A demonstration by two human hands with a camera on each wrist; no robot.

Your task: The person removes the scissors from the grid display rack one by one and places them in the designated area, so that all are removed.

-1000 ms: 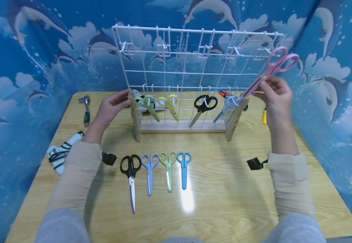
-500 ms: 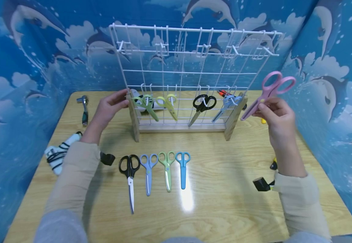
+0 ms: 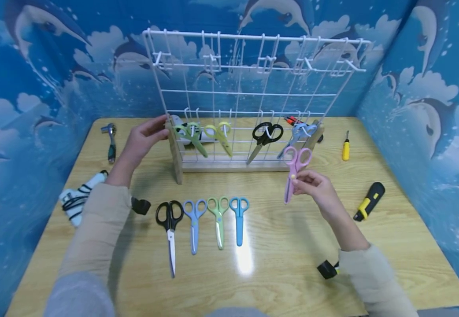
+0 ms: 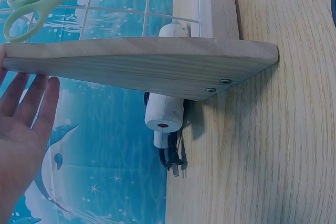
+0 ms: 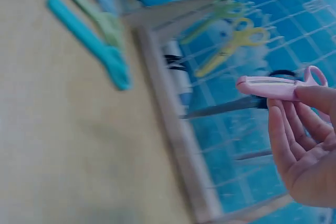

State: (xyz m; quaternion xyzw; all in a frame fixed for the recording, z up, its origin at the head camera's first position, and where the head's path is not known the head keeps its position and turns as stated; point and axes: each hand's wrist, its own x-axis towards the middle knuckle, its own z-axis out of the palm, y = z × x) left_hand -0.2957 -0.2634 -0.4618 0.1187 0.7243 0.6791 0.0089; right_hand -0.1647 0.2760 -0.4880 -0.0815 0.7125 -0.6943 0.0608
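My right fingers pinch the pink scissors by the middle, above the counter in front of the rack's right end; a slipping pinch could drop them. My left fingers lie extended against the wooden upright; pressure there could shift the rack.

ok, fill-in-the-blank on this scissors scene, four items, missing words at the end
1. The right hand holds scissors coloured ____.
2. The left hand is at a side panel made of ____.
3. Between the yellow scissors and light-blue scissors on the rack hangs a pair with ____ handles.
4. The row of scissors on the table counts ____ pairs.

Missing: pink; wood; black; four.
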